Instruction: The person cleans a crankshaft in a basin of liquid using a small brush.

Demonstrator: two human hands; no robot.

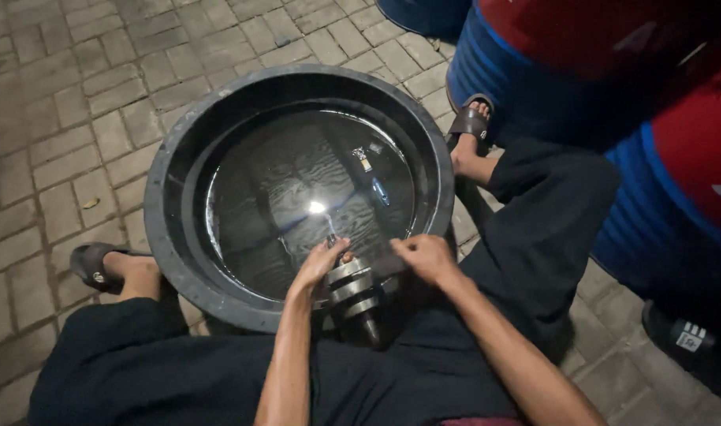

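The metal part [352, 288] sits on the near rim of the black tub [171, 237], its long axis pointing back toward the person. The left hand [322, 264] pinches its far end; the right hand [423, 256] grips something just beside it, fingers curled

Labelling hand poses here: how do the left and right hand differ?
The left hand reaches over the water at the top of the ribbed metal part; the right hand is to the part's right, by the black tub's near rim. Left fingers extend downward; the right hand is curled into a pinch. Both are bare, at the tub's near edge.
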